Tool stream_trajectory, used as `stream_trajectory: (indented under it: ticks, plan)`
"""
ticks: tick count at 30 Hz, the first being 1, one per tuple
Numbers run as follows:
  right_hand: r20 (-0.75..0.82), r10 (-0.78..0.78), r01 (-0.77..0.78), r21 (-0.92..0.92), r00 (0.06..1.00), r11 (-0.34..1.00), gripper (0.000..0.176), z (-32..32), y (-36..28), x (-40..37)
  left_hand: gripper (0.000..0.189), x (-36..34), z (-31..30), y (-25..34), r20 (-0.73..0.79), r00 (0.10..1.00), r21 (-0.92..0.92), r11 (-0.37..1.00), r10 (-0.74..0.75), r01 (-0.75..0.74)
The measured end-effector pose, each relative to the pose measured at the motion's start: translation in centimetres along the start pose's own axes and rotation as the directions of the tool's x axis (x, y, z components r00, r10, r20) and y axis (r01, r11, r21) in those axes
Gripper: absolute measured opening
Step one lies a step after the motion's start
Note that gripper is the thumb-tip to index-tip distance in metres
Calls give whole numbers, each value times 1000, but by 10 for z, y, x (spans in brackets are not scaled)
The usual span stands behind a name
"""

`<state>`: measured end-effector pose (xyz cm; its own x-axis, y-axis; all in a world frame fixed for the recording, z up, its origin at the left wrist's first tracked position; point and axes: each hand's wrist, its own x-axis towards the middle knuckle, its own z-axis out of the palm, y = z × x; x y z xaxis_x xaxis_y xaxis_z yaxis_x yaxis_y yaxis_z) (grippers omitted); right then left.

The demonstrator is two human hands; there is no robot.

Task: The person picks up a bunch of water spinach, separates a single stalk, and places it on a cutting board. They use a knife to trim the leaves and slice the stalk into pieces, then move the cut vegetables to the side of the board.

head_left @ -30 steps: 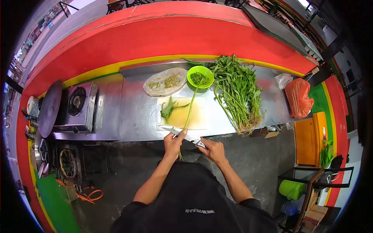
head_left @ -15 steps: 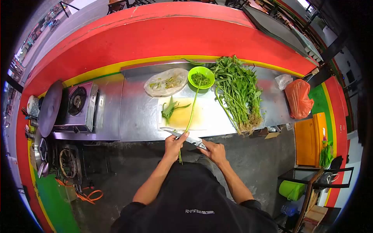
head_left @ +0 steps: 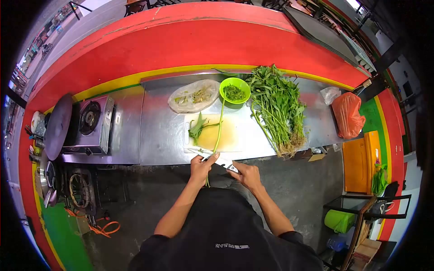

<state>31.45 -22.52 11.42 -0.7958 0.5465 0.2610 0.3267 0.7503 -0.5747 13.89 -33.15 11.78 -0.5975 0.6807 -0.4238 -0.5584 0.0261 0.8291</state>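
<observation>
My left hand (head_left: 201, 170) is closed around a long green stem (head_left: 219, 133), which runs up past the board toward the bowl. The handle of a knife (head_left: 222, 161) is gripped in my right hand (head_left: 248, 175); its blade points left and lies across the stem by my left thumb. Just beyond my hands is a cutting board (head_left: 231, 135) with some cut leaves (head_left: 196, 128) on its left part. Behind it stands a lime-green bowl (head_left: 238, 104) of chopped greens (head_left: 234, 92). A large bunch of leafy stems (head_left: 280, 106) with roots lies to the right.
A clear plastic bag (head_left: 193, 96) with plant scraps lies left of the bowl. A gas stove (head_left: 92, 124) stands at far left on the steel counter (head_left: 158, 140). A red plastic bag (head_left: 348, 115) sits at the right end. The red wall (head_left: 203, 45) borders the back.
The stem's upper end has swung slightly left. The knife blade has turned a little, its flat now brighter, and both hands have shifted slightly.
</observation>
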Motion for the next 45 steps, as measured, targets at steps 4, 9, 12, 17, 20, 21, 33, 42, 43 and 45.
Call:
stream_trajectory:
  ticks: [4, 9, 12, 17, 20, 21, 33, 42, 43, 45]
  plan:
    - [24, -5, 6, -31, 1000, 1000, 37, -1, 1, 2, 16, 1, -2, 3, -24, 1000, 15, 1000, 13, -13]
    - [-9, -19, 19, -21, 1000, 1000, 35, -3, 3, 3, 15, -1, -4, 11, -13, 1000, 21, 1000, 11, -11]
    - [-34, -26, 24, -38, 999, 999, 36, -7, 9, 3, 15, -1, -9, 17, -14, 1000, 19, 1000, -10, 10]
    - [-6, -5, 5, -7, 1000, 1000, 37, -8, 16, 2, 14, 1, -11, 19, 46, 999, 80, 997, -8, 4]
    - [-50, -20, 21, 23, 999, 1000, 37, -8, 15, 3, 14, 1, -11, 16, 61, 998, 69, 997, 14, -18]
    - [-41, 2, 0, 45, 999, 999, 36, -8, 13, 3, 15, 1, -11, 16, 62, 998, 63, 998, 15, -19]
    - [45, 16, -18, 61, 999, 998, 37, -7, 0, 4, 21, -3, -8, 20, 50, 999, 54, 998, 15, -17]
    - [18, 23, -24, 42, 1000, 999, 37, -8, -3, 5, 21, -4, -6, 20, 16, 999, 51, 997, 49, -50]
    - [38, 36, -37, 36, 999, 999, 37, -10, -4, 5, 22, -4, -5, 19, 17, 998, 42, 997, 57, -58]
    - [24, 24, -25, 36, 999, 999, 37, -8, -2, 5, 18, -5, -1, 18, 13, 995, 7, 995, 97, -97]
